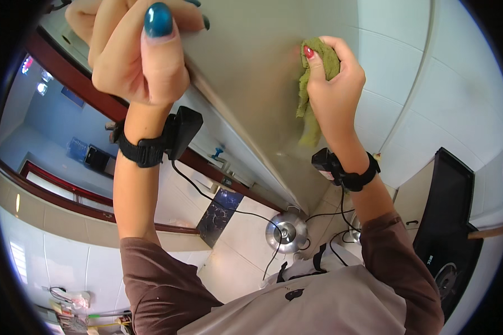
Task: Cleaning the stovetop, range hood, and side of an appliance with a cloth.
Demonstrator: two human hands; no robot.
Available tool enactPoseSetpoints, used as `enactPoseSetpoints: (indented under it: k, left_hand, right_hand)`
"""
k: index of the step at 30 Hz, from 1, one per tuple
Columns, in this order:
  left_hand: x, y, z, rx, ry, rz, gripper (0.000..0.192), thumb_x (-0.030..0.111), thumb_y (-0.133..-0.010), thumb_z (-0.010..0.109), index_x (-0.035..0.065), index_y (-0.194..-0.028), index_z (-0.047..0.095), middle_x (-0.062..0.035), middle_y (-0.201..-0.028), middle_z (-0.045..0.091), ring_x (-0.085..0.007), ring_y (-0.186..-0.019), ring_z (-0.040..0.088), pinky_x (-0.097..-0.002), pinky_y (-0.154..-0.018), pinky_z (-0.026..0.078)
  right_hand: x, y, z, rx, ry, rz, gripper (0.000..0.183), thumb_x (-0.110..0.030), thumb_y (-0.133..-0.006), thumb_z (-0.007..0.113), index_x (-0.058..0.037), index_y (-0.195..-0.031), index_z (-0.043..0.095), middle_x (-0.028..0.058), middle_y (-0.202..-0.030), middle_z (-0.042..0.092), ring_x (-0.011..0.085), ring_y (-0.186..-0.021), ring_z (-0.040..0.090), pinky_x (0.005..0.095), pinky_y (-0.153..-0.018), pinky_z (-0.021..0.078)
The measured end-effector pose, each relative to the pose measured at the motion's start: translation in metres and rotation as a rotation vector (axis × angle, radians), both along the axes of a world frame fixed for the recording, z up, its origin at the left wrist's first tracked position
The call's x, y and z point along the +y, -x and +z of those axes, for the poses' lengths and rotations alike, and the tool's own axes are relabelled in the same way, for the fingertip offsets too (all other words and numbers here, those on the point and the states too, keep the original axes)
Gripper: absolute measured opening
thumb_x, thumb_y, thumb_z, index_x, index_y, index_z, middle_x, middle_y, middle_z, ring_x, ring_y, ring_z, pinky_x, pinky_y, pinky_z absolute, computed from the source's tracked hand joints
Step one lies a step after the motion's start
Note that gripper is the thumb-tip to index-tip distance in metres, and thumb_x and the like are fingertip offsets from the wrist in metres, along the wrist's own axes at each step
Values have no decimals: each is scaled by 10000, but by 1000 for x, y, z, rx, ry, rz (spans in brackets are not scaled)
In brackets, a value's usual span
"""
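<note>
A folded green cloth [329,58] is pinched between the thumb and fingers of my right hand [337,83], pressed against a glossy beige panel [251,63]. The panel shows a blurred reflection of the cloth, and the cloth's lower end hangs down along it. Close to the camera, my left hand [140,54] is raised with its fingers curled at the upper edge of the panel. Whether those fingers grip the edge cannot be told. Each wrist wears a black strap with a small black device and a cable.
A black gas stove [448,247] stands at the right beside white wall tiles [390,63]. Below, a round metal lid [286,233] and loose cables lie near the floor. A dark red door frame [79,86] runs along the left, with a blue-walled room beyond.
</note>
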State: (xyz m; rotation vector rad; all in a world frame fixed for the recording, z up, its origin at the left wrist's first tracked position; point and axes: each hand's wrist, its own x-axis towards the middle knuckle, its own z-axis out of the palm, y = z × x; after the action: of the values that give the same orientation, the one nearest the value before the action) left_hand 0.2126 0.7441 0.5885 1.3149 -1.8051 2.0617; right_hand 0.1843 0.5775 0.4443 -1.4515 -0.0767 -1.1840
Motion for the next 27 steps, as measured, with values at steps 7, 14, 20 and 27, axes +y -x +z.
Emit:
enactPoseSetpoints:
  k: [7, 14, 20, 27]
  left_hand:
    - [5, -2, 3, -43, -43, -32, 386, 232, -804, 363, 51, -556, 598, -39, -550, 546, -122, -601, 403, -299, -694, 291]
    - [9, -1, 2, -81, -35, 57, 434, 240, -844, 331, 38, -559, 589, -52, -567, 588, -132, -563, 464, -291, -700, 322]
    - [20, -20, 21, -306, -212, -172, 202, 117, -893, 410, 45, -796, 572, -37, -607, 620, -138, -521, 509, -304, -651, 358]
    - [14, 10, 13, 9, -126, 71, 412, 253, -891, 338, 69, -558, 494, -28, -550, 407, -152, -616, 326, -289, -646, 258]
  right_hand:
    - [14, 18, -6, -355, 390, 114, 369, 151, -592, 535, -43, -900, 596, 124, -853, 589, 277, -745, 594, 301, -647, 481]
    - [30, 30, -20, -465, 615, 183, 334, 124, -590, 548, -23, -889, 572, 115, -850, 551, 288, -760, 566, 345, -650, 475]
    - [36, 23, 7, -641, 541, -24, 310, 146, -568, 518, 32, -842, 608, 148, -826, 599, 255, -655, 591, 272, -596, 489]
    - [44, 31, -1, -518, 506, -42, 279, 124, -566, 534, 7, -817, 562, 117, -758, 519, 254, -609, 535, 330, -541, 462]
